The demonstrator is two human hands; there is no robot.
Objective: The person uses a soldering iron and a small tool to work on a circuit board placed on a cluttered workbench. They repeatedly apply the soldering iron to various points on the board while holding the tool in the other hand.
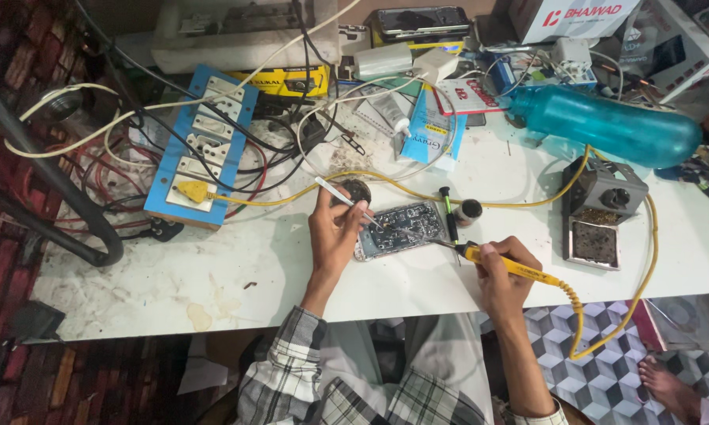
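An opened phone [399, 230] lies flat on the white table [212, 275], close to the front edge and between the two hands. Its back is off, so the inside shows: a dark circuit board with many small silvery and pale parts, set in a light frame with rounded corners, lying slightly askew with its long side running left to right. The left hand [335, 232] rests at the phone's left end, fingers pinched shut on a pair of thin metal tweezers [346, 201] whose tips slant down onto the board. The right hand [502, 275] is closed around a yellow soldering iron [508, 266], held like a pen, its fine tip touching the board near the phone's right end. A yellow cord [606, 323] loops from the iron down past the table edge and back up along the right. Just beyond the phone stand a small dark round pot [358, 189], a slim screwdriver [449, 212] with a green band and a little bottle [470, 209]. Further right sits a grey stand [602, 212] with a dark sponge tray, and behind it lies a teal bottle [606, 126] on its side. A blue board of sockets [201, 149] lies to the left among tangled wires.
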